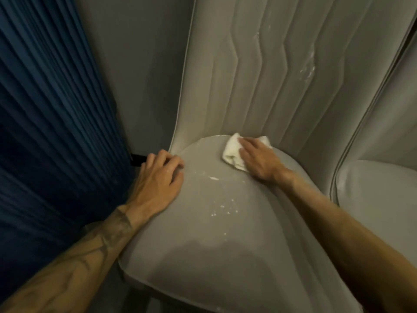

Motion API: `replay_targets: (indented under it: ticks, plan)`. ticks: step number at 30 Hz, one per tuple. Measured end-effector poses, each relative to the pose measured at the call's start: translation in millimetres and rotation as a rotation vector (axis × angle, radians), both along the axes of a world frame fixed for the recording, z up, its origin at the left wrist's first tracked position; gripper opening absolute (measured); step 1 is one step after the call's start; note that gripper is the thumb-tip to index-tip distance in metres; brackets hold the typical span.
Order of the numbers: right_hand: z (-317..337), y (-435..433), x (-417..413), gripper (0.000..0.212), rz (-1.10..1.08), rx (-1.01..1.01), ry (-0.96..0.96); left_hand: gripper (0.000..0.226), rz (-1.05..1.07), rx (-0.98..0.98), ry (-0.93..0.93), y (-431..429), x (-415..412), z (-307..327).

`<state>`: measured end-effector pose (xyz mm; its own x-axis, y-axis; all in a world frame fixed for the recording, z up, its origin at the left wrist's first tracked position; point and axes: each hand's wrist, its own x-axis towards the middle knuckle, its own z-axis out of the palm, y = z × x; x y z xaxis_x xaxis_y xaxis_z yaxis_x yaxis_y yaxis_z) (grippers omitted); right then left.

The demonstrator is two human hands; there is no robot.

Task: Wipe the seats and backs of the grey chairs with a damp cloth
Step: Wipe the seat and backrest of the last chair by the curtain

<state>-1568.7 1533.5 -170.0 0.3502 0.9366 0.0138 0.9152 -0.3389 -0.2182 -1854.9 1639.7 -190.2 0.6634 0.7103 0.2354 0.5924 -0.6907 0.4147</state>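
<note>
A grey upholstered chair fills the view, its seat (216, 240) below me and its quilted back (259, 75) rising behind. My right hand (259, 159) presses flat on a folded white cloth (234, 150) at the rear of the seat, close to where the back begins. My left hand (158, 179) rests on the seat's left edge, fingers curled over the rim, holding no cloth. White specks and a smear (223, 206) dot the middle of the seat. More white marks (309, 66) streak the right part of the back.
A dark blue pleated curtain (52, 123) hangs close on the left. A second grey chair (381, 190) stands tight against the right side. A grey wall (140, 64) shows between curtain and chair back. A small black object (137, 159) sticks out beside my left hand.
</note>
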Motion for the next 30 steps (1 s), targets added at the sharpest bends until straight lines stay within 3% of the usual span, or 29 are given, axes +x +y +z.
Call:
replay_targets:
  ticks: [5, 11, 13, 16, 18, 24, 27, 30]
  plan:
    - [1, -11, -8, 0.055, -0.079, -0.041, 0.005, 0.013, 0.026, -0.065, -0.141, 8, 4, -10]
    - [-8, -3, -69, 0.056, 0.334, -0.061, 0.005, 0.025, 0.089, -0.145, -0.226, 12, 3, -15]
    - [0, -18, -37, 0.056, 0.286, -0.09, 0.017, 0.027, 0.075, -0.124, -0.223, 12, 3, -16]
    - [8, -45, 10, 0.054, 0.034, -0.11, 0.034, 0.02, 0.073, -0.105, -0.208, 11, 2, -16]
    - [9, -53, -5, 0.055, -0.008, -0.123, 0.05, 0.02, 0.068, -0.097, -0.199, 11, 3, -16]
    - [-4, -97, -111, 0.057, 0.43, -0.064, 0.079, 0.025, 0.046, -0.084, -0.179, 11, 2, -16]
    - [7, -101, -83, 0.056, 0.236, -0.077, 0.05, 0.036, 0.035, -0.091, -0.166, 8, 1, -13]
    - [15, -85, -78, 0.058, 0.01, -0.129, 0.05, 0.027, 0.037, -0.066, -0.154, 7, 0, -12]
